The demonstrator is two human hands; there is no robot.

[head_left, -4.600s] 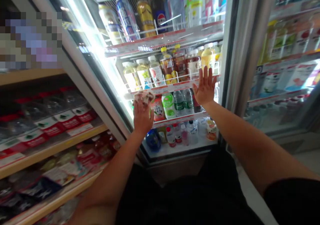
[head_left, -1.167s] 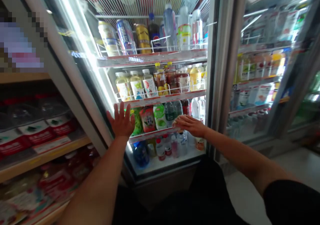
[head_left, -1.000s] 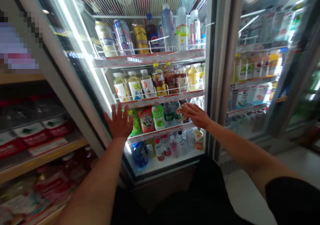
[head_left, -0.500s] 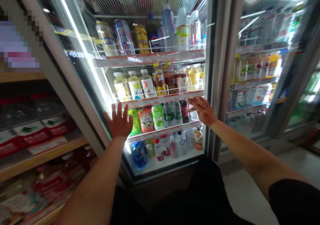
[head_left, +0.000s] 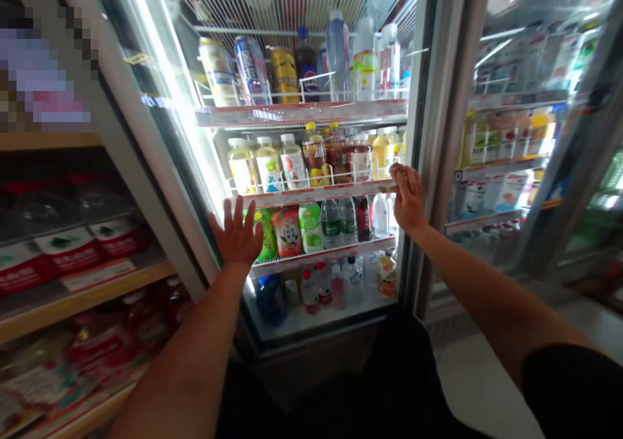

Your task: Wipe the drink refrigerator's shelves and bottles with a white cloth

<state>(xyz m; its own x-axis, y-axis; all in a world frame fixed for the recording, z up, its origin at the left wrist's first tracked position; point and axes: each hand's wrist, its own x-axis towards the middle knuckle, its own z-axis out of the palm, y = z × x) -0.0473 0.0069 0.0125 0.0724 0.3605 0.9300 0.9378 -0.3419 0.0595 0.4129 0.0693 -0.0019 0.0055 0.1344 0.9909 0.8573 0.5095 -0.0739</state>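
Observation:
My left hand [head_left: 238, 234] is spread out with its palm toward the glass door [head_left: 311, 325] of a lit drinks cooler, at its left side; whether it presses on the glass I cannot tell. Near the door's right edge is my right hand [head_left: 407, 199], its fingers bent and held together. Something pale and crumpled seems to show at those fingertips, too small to name. Behind the glass, bottled drinks stand on the middle shelf [head_left: 321, 193]. Green and red drink bottles [head_left: 287, 231] fill the shelf below.
Tall cans [head_left: 250, 69] and bottles stand on the upper shelf. At left, wooden shelving [head_left: 82, 302] holds red-labelled bottle packs [head_left: 68, 244]. A metal door frame [head_left: 440, 134] divides this cooler from another stocked one [head_left: 506, 134] at right. My dark-clothed legs are below.
My right hand has moved right and slightly up, to the door's right edge. The left hand stays spread at nearly the same place. The view has shifted slightly.

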